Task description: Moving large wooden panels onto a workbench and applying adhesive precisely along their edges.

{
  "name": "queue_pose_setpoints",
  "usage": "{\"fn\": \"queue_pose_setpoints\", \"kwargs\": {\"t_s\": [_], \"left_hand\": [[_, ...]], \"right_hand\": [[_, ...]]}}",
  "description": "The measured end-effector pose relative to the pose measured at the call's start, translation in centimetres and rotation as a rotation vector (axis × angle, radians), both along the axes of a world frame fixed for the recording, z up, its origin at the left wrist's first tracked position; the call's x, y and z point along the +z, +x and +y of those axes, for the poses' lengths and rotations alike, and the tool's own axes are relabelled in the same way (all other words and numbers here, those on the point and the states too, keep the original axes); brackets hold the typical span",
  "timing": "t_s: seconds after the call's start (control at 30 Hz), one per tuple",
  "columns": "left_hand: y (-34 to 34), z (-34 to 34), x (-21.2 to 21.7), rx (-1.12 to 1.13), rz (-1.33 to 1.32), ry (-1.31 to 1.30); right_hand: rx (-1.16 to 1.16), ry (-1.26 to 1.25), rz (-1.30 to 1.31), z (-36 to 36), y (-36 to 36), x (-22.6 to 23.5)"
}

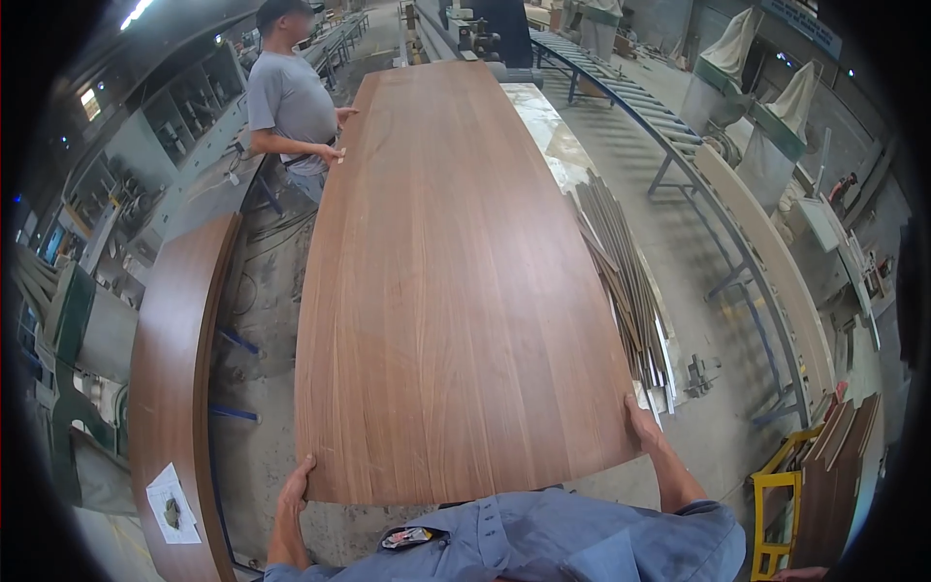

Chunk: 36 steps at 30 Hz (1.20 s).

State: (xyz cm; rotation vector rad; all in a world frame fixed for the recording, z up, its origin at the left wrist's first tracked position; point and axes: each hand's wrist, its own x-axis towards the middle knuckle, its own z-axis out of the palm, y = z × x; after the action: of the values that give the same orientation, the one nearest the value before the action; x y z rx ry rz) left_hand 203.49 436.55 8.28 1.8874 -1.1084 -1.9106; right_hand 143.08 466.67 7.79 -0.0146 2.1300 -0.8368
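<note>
A long brown wood-veneer panel (446,281) stretches away from me down the middle of the view. My left hand (294,488) grips its near left corner. Its near right corner is held by my right hand (643,424), fingers wrapped over the edge. Another person in a grey shirt (289,102) stands at the panel's far left side, hands touching its long edge.
A second brown panel (175,378) lies at my left with a paper sheet (173,502) on it. Thin wood strips (621,262) are stacked to the right of the panel. A roller conveyor (669,136) curves along the right. A yellow frame (776,504) stands at lower right.
</note>
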Motion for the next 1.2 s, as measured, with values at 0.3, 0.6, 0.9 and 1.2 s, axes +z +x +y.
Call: {"fn": "queue_pose_setpoints", "kwargs": {"t_s": [0.3,0.6,0.9,1.2], "left_hand": [[-1.1,0.8,0.3,0.019,0.003,0.019],[0.4,0.3,-1.5,-0.050,0.153,0.032],[-2.6,0.8,-1.7,-0.056,0.216,0.081],[-9.1,-0.8,-1.4,-0.181,0.134,0.044]], "right_hand": [[-0.003,0.027,-0.008,0.6,-1.1,-0.4],[0.008,0.029,0.043,0.8,-1.4,-0.3],[-0.067,0.136,-0.007,1.1,-1.6,0.7],[-0.059,0.089,0.020,2.0,-1.8,0.1]]}}
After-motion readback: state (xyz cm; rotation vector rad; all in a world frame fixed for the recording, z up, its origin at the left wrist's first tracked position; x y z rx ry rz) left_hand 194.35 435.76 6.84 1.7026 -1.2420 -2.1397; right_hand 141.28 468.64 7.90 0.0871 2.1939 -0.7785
